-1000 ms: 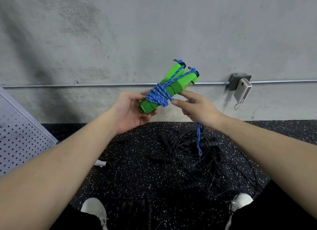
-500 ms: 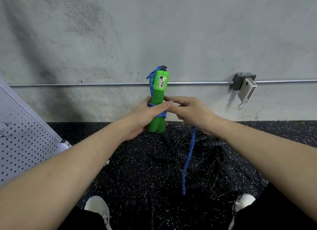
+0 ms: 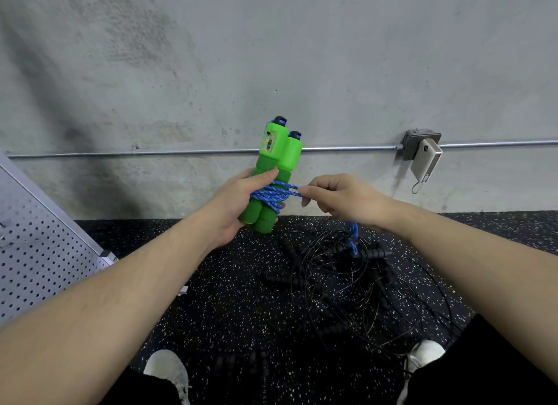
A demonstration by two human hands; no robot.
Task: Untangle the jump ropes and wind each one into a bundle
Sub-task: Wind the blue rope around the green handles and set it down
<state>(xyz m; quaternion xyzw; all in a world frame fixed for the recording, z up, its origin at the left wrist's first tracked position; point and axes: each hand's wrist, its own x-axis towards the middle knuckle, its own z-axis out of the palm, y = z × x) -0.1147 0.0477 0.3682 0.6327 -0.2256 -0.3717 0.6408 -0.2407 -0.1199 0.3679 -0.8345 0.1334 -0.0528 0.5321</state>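
Above the black rope tangle (image 3: 347,287), left hand (image 3: 238,205) grips two green handles (image 3: 273,175); right hand (image 3: 338,198) fingers pinch one blue cord (image 3: 277,193).

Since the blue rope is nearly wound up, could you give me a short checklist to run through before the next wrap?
1. Left hand grips both green handles side by side: ok.
2. Right hand pinches the blue rope beside the coils: ok.
3. Coils sit around the handles' middle: ok.
4. Loose tail hangs below the right hand: ok.
5. Tail free of the black ropes on the floor: cannot tell.
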